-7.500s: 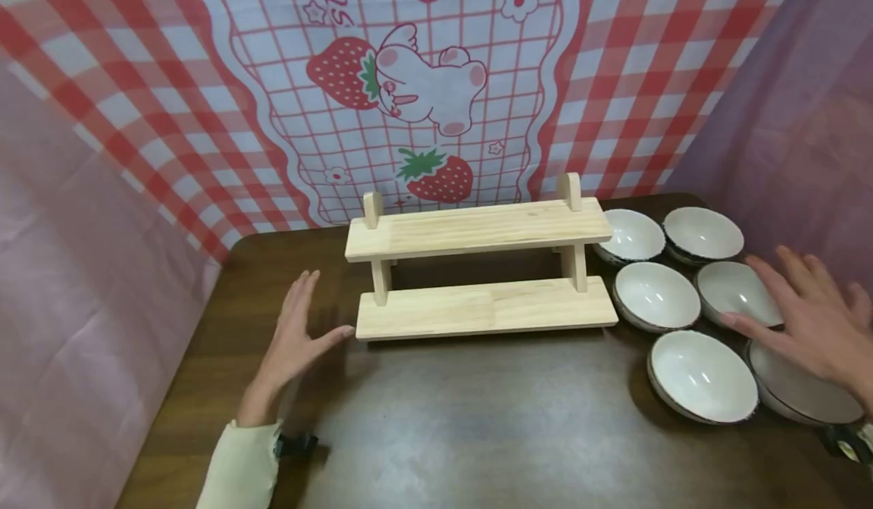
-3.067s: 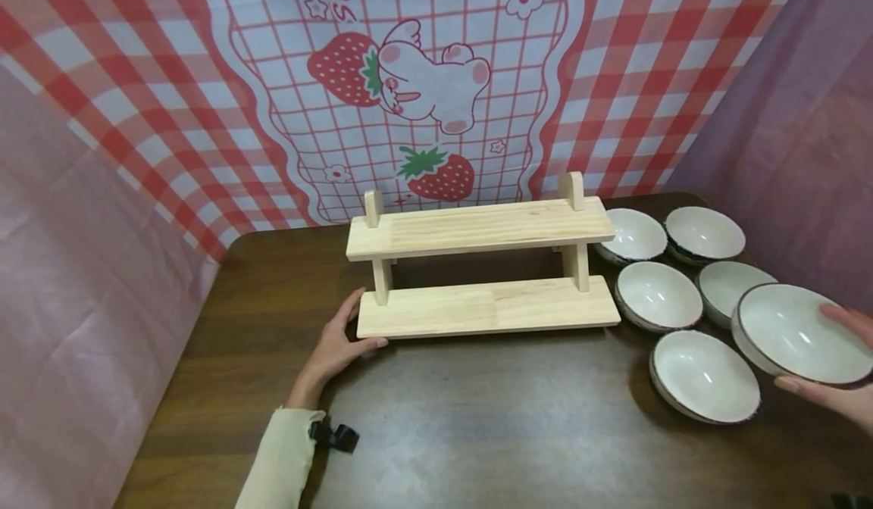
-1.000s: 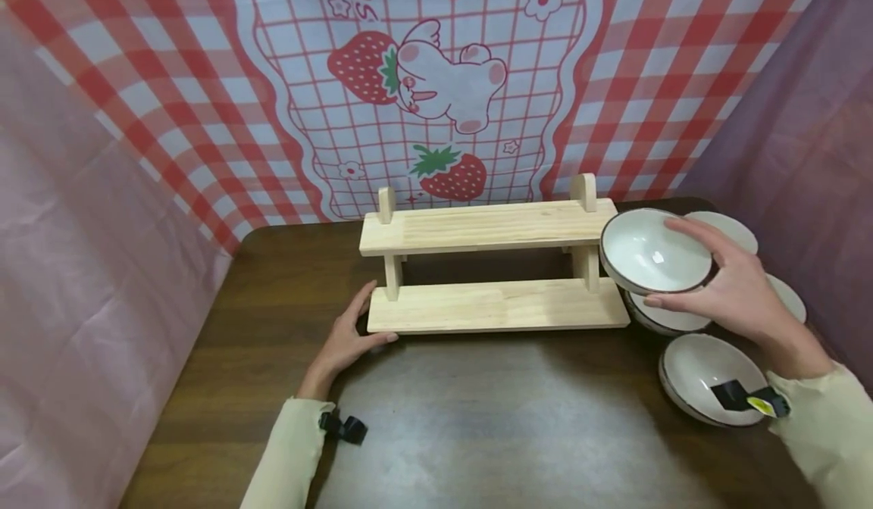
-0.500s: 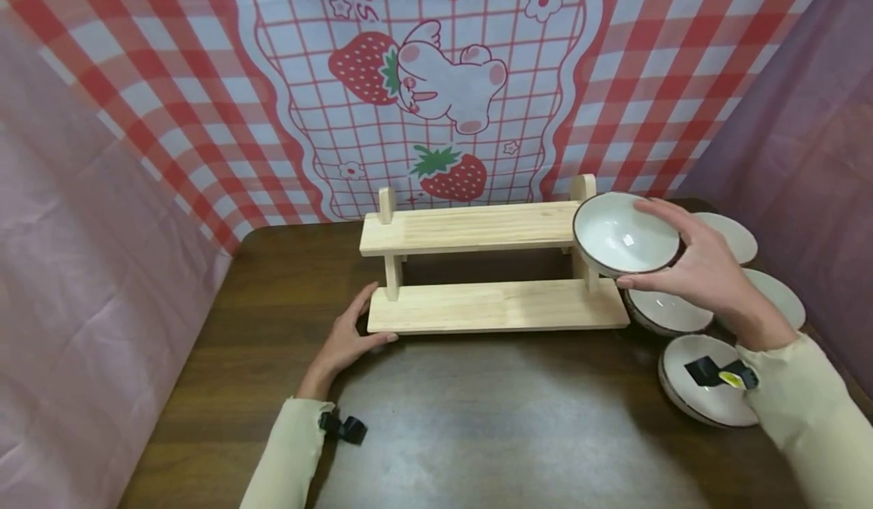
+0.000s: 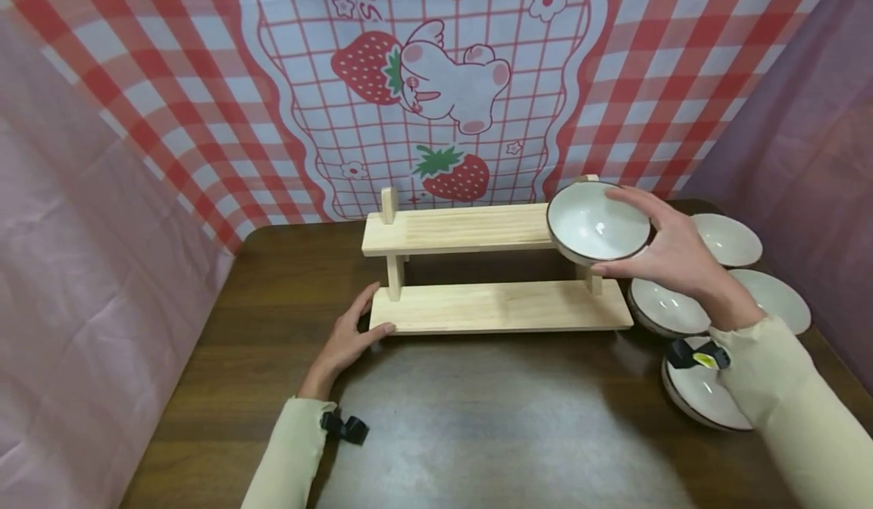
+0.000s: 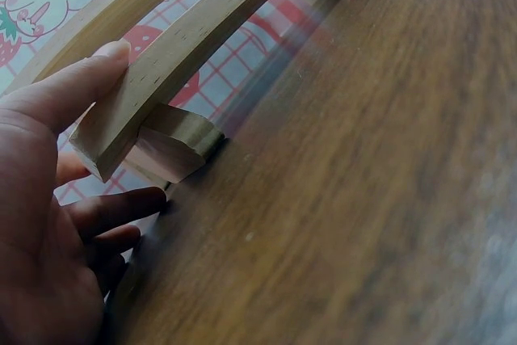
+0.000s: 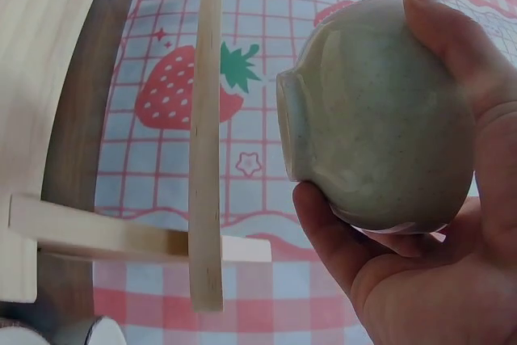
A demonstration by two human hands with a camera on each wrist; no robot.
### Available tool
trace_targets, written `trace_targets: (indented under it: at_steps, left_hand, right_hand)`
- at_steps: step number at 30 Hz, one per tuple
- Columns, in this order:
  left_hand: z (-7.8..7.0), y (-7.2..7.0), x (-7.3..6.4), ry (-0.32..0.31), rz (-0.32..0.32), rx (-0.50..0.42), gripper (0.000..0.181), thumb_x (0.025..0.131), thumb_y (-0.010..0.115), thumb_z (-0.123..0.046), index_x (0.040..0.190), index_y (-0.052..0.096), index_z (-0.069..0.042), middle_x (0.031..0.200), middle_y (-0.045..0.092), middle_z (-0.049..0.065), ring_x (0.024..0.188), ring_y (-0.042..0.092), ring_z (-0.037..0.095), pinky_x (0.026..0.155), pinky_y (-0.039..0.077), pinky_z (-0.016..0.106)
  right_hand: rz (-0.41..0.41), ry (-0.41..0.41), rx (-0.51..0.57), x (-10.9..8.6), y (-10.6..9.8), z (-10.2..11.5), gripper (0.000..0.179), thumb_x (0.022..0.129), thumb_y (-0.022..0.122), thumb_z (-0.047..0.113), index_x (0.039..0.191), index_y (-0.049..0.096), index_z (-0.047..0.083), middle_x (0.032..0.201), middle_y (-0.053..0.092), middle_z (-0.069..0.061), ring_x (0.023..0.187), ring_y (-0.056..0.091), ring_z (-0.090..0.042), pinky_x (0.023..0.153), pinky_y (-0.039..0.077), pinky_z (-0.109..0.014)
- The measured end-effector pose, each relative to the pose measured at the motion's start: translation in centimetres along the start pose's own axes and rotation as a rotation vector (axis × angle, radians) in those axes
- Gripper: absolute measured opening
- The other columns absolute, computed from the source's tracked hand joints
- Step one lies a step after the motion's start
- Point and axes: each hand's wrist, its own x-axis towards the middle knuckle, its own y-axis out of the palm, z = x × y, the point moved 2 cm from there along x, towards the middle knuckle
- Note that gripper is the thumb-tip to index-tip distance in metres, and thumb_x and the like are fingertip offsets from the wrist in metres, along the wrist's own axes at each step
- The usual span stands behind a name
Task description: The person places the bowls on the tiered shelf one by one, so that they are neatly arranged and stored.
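My right hand [image 5: 682, 255] grips a white bowl [image 5: 596, 225] with a dark rim, its fingers at the far side and its thumb at the near side. In the head view the bowl overlaps the right end of the upper shelf of a two-tier wooden rack [image 5: 498, 308]. The right wrist view shows the bowl's pale outside [image 7: 388, 119] and foot ring, apart from the upper board [image 7: 206, 143]. At the rack's left end my left hand [image 5: 344, 342] holds the lower board [image 6: 174, 58], thumb along its front edge and fingers round the end.
Several more bowls stand right of the rack: one at the back [image 5: 728, 240], one by the rack's corner [image 5: 668, 308], one farther right [image 5: 774, 301] and one in front [image 5: 705, 399], partly under my right forearm. A strawberry-print cloth [image 5: 436, 85] hangs behind the brown table [image 5: 491, 418].
My right hand first hovered over the bowls, then lifted the front right one and carried it left and up to the upper shelf. My left hand moved onto the rack's end and stayed there.
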Motion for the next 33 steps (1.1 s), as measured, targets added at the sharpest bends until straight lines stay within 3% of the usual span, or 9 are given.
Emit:
trace_targets:
  at_steps: [4, 7, 11, 18, 25, 33]
  left_hand:
    - [0.0, 0.1, 0.0, 0.011, -0.002, -0.008, 0.081, 0.09, 0.075, -0.024, 0.158, 0.031, -0.018, 0.154, 0.048, 0.016, 0.147, 0.04, 0.033, 0.119, 0.024, 0.061]
    - [0.1, 0.1, 0.0, 0.023, -0.006, -0.013, 0.081, 0.09, 0.075, -0.022, 0.157, 0.032, -0.018, 0.153, 0.049, 0.017, 0.147, 0.04, 0.034, 0.119, 0.023, 0.061]
    - [0.2, 0.1, 0.0, 0.023, -0.014, -0.014, 0.081, 0.089, 0.076, -0.022, 0.157, 0.032, -0.019, 0.154, 0.048, 0.017, 0.147, 0.039, 0.034, 0.12, 0.023, 0.06]
    - [0.2, 0.1, 0.0, 0.021, -0.016, -0.014, 0.082, 0.089, 0.076, -0.022, 0.158, 0.032, -0.02, 0.154, 0.048, 0.017, 0.147, 0.039, 0.035, 0.12, 0.022, 0.061]
    - [0.2, 0.1, 0.0, 0.02, -0.011, -0.014, 0.081, 0.09, 0.075, -0.022, 0.158, 0.032, -0.019, 0.154, 0.048, 0.017, 0.147, 0.039, 0.034, 0.12, 0.022, 0.061]
    - [0.2, 0.0, 0.0, 0.019, -0.006, -0.007, 0.08, 0.09, 0.075, -0.023, 0.158, 0.032, -0.019, 0.154, 0.047, 0.017, 0.147, 0.039, 0.034, 0.119, 0.024, 0.061]
  right_hand:
    - [0.015, -0.009, 0.002, 0.7, 0.4, 0.6, 0.104, 0.061, 0.097, 0.029, 0.151, 0.045, 0.024, 0.16, 0.038, -0.015, 0.133, 0.046, -0.04, 0.09, 0.045, -0.038]
    - [0.021, -0.021, 0.007, 1.1, 0.7, 1.1, 0.104, 0.061, 0.097, 0.029, 0.151, 0.045, 0.024, 0.16, 0.039, -0.014, 0.132, 0.047, -0.039, 0.092, 0.044, -0.047]
    - [0.027, -0.031, 0.018, 1.5, 1.2, 1.7, 0.104, 0.06, 0.097, 0.03, 0.151, 0.045, 0.025, 0.161, 0.039, -0.009, 0.13, 0.049, -0.037, 0.091, 0.043, -0.044]
    - [0.045, -0.033, 0.054, 2.6, 2.4, 2.8, 0.104, 0.062, 0.097, 0.03, 0.151, 0.045, 0.021, 0.164, 0.032, -0.013, 0.142, 0.041, -0.04, 0.096, 0.043, -0.057]
    - [0.06, -0.069, 0.108, 3.6, 3.8, 4.1, 0.103, 0.061, 0.097, 0.028, 0.149, 0.046, 0.019, 0.158, 0.041, -0.014, 0.128, 0.052, -0.037, 0.098, 0.045, -0.056]
    - [0.065, -0.108, 0.147, 4.6, 5.3, 5.2, 0.101, 0.059, 0.097, 0.025, 0.148, 0.049, 0.016, 0.156, 0.044, -0.012, 0.127, 0.052, -0.034, 0.101, 0.044, -0.054]
